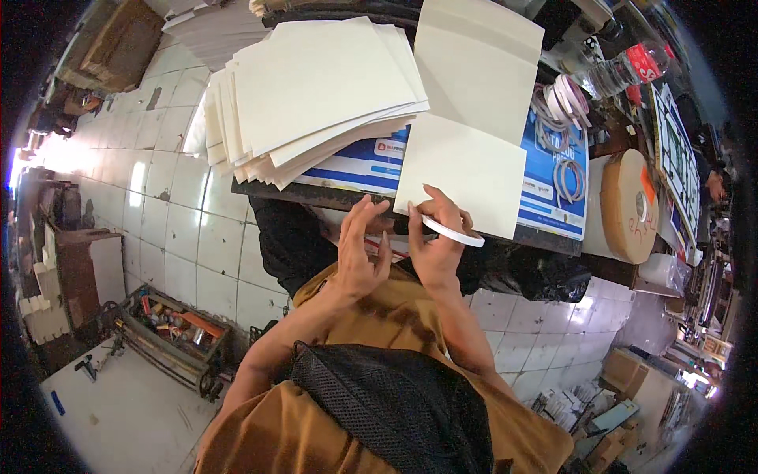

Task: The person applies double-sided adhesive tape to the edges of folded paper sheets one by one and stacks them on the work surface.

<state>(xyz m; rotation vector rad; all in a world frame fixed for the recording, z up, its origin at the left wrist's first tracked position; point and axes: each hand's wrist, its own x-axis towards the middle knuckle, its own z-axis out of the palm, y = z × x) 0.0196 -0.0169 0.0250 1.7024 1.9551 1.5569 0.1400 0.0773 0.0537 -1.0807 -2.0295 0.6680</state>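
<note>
My left hand (363,251) is held in the air just off the table's near edge, fingers stretched out and holding nothing. Close beside it, my right hand (439,246) has a narrow roll of white tape (462,235) hooked at its fingers, which are partly curled. Its fingertips are over the near edge of a creased cream card sheet (466,162). That sheet lies unfolded, with its far panel (478,55) stretching away from me. To the left is a fanned stack of cream card sheets (324,83). Whether the right fingertips touch the card is hard to tell.
Blue printed sheets (355,170) cover the table under the card. More tape rolls (567,103) lie to the right, near a plastic bottle (632,67) and a large brown roll (626,207). A bin of odds and ends (178,324) stands at lower left on the tiled floor.
</note>
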